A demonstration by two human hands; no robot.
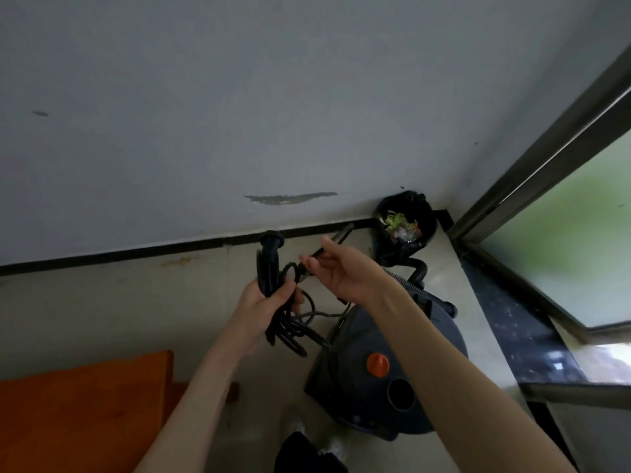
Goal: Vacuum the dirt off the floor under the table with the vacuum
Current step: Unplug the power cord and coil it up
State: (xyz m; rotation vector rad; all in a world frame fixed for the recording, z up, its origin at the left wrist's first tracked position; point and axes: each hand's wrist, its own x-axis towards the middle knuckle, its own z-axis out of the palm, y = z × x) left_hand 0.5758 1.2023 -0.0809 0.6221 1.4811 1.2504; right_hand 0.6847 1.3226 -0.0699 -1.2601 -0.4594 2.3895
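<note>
Left hand (269,302) grips coiled cord bundle (273,288); right hand (336,268) pinches a cord strand. Vacuum (368,363) on floor beneath the arms, trash bin (406,223) in corner, orange table (78,414) lower left.

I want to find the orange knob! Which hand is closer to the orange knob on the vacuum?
Neither hand touches it. The left hand, gripping the coiled black cord, looks nearer to the orange knob, which sits below and right of it. The right hand pinches a cord strand higher up.
</note>
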